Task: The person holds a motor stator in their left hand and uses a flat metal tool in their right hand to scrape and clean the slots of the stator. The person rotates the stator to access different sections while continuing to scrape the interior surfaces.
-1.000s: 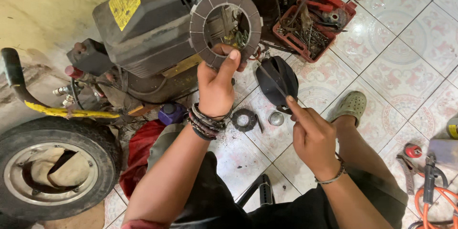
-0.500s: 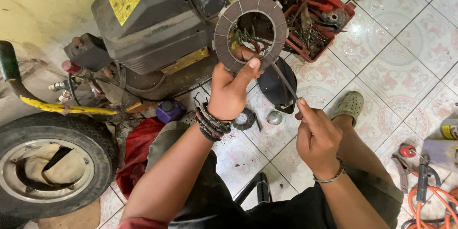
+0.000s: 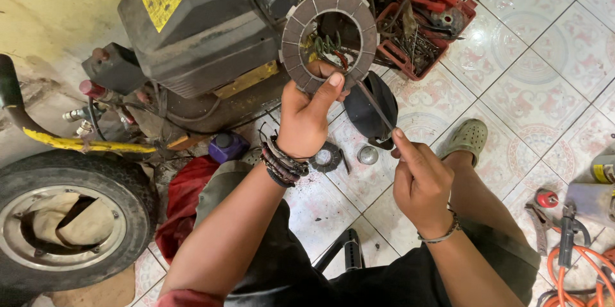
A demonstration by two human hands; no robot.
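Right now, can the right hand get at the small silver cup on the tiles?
Probably not freely. The right hand is pinching a thin dark strip that runs up to the ring-shaped disc. The small silver cup lies close below, with open floor around it.

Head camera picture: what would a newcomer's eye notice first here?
First, the grey ring-shaped friction disc with segmented pads, held up at the centre top by the left hand. Just below right, the right hand pinches a thin dark rod that points toward the disc. Behind them stands a big black engine block with a yellow label, and a black rubber wheel lies on the tiled floor at lower left.
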